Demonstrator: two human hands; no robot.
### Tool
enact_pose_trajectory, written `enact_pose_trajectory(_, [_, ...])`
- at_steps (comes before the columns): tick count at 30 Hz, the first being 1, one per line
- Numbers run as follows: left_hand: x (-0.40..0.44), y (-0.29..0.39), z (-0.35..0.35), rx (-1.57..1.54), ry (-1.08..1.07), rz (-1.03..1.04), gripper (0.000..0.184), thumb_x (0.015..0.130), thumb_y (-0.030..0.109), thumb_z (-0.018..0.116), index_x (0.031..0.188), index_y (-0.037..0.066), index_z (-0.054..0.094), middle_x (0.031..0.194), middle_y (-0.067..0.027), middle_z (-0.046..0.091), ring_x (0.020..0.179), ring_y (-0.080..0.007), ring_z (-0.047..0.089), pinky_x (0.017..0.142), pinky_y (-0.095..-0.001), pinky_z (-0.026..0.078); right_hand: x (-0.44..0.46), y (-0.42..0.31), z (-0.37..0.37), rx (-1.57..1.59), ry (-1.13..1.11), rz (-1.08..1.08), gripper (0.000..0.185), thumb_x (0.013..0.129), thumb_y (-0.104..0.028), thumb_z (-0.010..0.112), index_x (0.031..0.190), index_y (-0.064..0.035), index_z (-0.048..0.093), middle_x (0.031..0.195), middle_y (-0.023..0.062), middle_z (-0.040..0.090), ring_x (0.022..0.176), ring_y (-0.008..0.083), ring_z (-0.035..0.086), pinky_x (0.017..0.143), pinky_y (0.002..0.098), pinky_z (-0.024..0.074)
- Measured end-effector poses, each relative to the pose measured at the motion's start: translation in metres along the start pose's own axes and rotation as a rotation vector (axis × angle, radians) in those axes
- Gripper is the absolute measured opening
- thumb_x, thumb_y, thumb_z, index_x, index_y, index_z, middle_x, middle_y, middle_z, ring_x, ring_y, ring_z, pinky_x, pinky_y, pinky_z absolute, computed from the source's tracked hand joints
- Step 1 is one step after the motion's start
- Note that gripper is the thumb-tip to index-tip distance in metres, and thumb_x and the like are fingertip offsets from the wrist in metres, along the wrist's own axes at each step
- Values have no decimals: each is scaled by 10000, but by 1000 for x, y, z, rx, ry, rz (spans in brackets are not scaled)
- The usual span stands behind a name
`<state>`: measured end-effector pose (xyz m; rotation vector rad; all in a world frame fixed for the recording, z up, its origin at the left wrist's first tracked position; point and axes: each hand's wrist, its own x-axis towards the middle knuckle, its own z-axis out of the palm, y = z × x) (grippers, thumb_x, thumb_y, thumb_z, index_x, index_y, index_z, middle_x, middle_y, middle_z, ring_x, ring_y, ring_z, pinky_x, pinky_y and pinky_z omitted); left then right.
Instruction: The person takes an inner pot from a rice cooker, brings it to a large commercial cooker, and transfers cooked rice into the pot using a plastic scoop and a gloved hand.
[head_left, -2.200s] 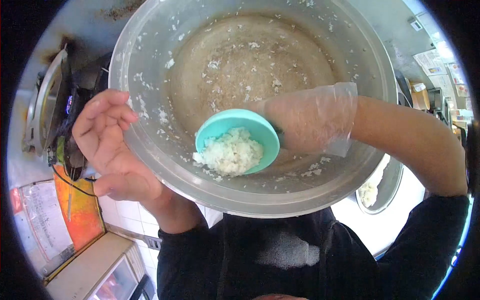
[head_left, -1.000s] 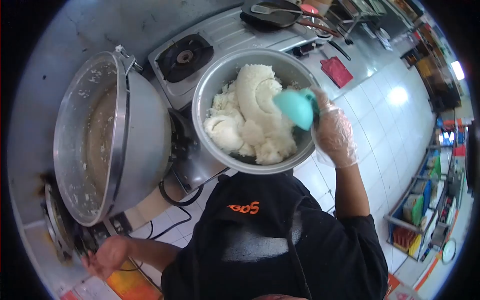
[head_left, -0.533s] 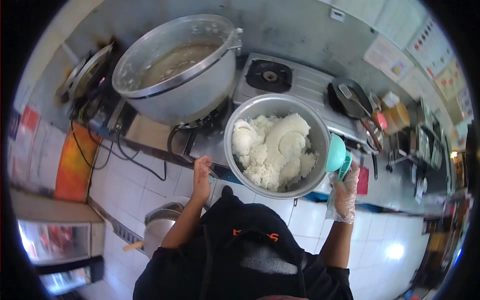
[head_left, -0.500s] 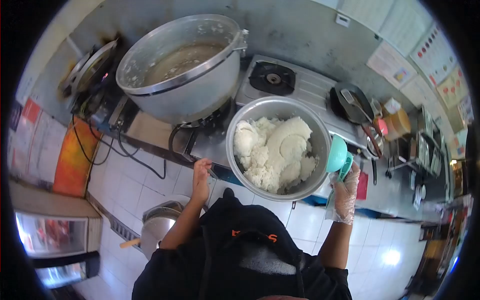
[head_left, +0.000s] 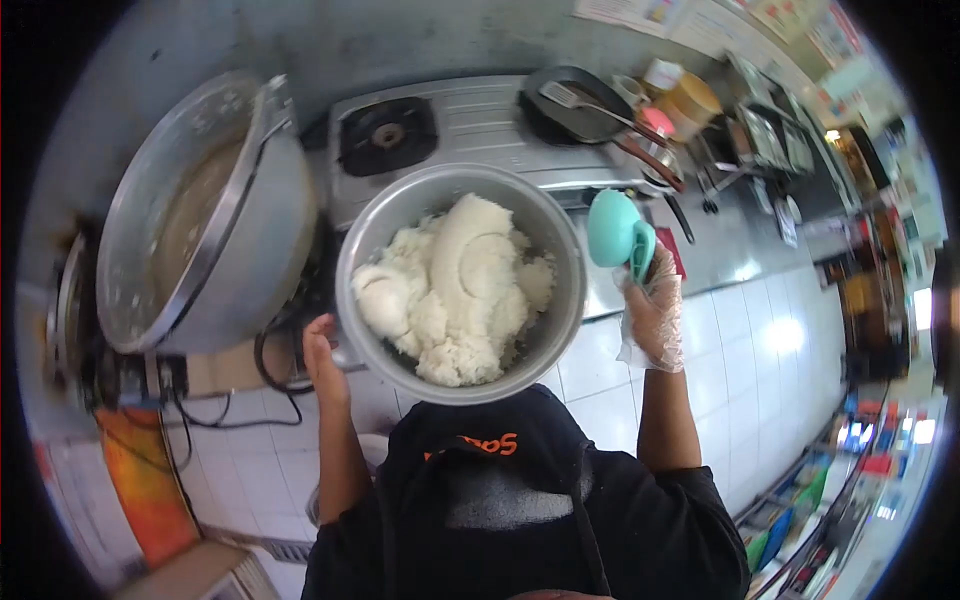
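A wide metal pot (head_left: 362, 215) full of white cooked rice (head_left: 475, 270) stands in front of me, its near rim close to my apron. The rice is heaped, with a smooth curved mark pressed into it. My right hand (head_left: 655, 315), in a clear plastic glove, grips the handle of a teal plastic scoop (head_left: 612, 230) just right of the pot. The scoop is held in the air, apart from the rice. My left hand (head_left: 322, 360) is bare and holds nothing, its fingers loosely apart beside the pot's left wall. I cannot tell whether it touches the wall.
A much larger tilted metal pot (head_left: 250, 240) stands at left. Behind the rice is a stove burner (head_left: 388, 136). Farther right lie a black pan (head_left: 575, 110) with a slotted turner (head_left: 560, 95) and several containers. Cables (head_left: 240, 425) hang at left above the tiled floor.
My view has turned right, so stove and pots appear farther left. The rice pot sits nearer my apron, and my left hand is closer to its side. The scoop remains in my right hand.
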<state>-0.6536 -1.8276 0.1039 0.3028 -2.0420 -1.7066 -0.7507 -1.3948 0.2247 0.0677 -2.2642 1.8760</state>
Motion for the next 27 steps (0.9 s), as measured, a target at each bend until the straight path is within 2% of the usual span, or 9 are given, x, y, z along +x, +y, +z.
enact_pose_trajectory(2, [24, -1, 8, 12, -44, -132, 586, 1001, 505, 377, 1287, 5, 485, 1238, -113, 561, 1135, -215, 525, 980, -356, 390, -14, 8, -10, -30, 40, -25, 561, 834, 106, 478, 1379, 18, 376, 1312, 125, 474, 1220, 202, 478, 1065, 340, 359])
enact_pose_trajectory(7, [58, 6, 30, -393, -154, -273, 691, 987, 550, 383, 1366, -28, 389, 1329, -180, 513, 1229, -288, 496, 1072, -405, 368, -22, 34, -33, -482, 386, 30, 562, 810, 40, 532, 1355, 19, 400, 1193, 210, 579, 1163, 310, 554, 1007, 395, 413])
enact_pose_trajectory(8, [62, 10, 32, -382, -190, -286, 691, 987, 550, 383, 1366, -28, 389, 1329, -180, 513, 1229, -288, 496, 1072, -405, 368, -18, 44, -40, -557, 372, 122, 543, 785, 23, 548, 1317, 36, 439, 1110, 251, 612, 1100, 362, 587, 961, 405, 440])
enact_pose_trajectory(12, [68, 13, 37, -329, -209, -251, 633, 1019, 498, 314, 1376, -22, 369, 1368, -179, 474, 1256, -281, 465, 1074, -412, 365, -26, 134, -65, -565, 267, 257, 524, 735, 35, 562, 1252, 77, 493, 1073, 288, 623, 1074, 392, 609, 927, 412, 466])
enact_pose_trajectory(14, [66, 5, 35, -53, -51, -167, 683, 1000, 542, 324, 1399, -12, 339, 1400, -191, 422, 1279, -289, 438, 1091, -415, 338, -28, 159, -68, -516, 238, 271, 514, 760, 9, 604, 1254, 89, 490, 1091, 309, 616, 1095, 406, 602, 923, 426, 472])
enact_pose_trajectory(16, [57, 22, 40, -78, 16, -204, 668, 1008, 531, 309, 1405, -7, 331, 1407, -202, 406, 1278, -291, 434, 1078, -421, 345, -15, 181, -67, -463, 172, 252, 493, 778, -20, 625, 1243, 87, 503, 1115, 315, 606, 1092, 427, 593, 919, 429, 476])
enact_pose_trajectory(19, [44, 45, 36, 443, 266, -44, 662, 993, 544, 361, 1371, 2, 385, 1336, -179, 492, 1195, -279, 489, 1014, -414, 376, 14, 195, -68, -380, 9, 290, 489, 786, -43, 626, 1247, 74, 514, 1117, 311, 603, 1087, 441, 579, 933, 437, 468])
enact_pose_trajectory(23, [6, 85, 51, 528, 585, 27, 649, 980, 545, 399, 1335, 2, 422, 1291, -150, 541, 1165, -252, 510, 1005, -382, 370, 56, 230, -71, -389, -163, 24, 511, 791, -78, 636, 1277, 27, 521, 1192, 310, 564, 1152, 431, 530, 988, 448, 424])
enact_pose_trajectory(27, [-50, 137, 90, 603, 713, 293, 618, 971, 529, 447, 1326, 23, 437, 1312, -138, 542, 1189, -231, 508, 1020, -366, 343, 92, 227, -80, -431, -262, 47, 623, 779, -172, 714, 1332, -7, 477, 1378, 267, 453, 1244, 448, 455, 1010, 462, 408])
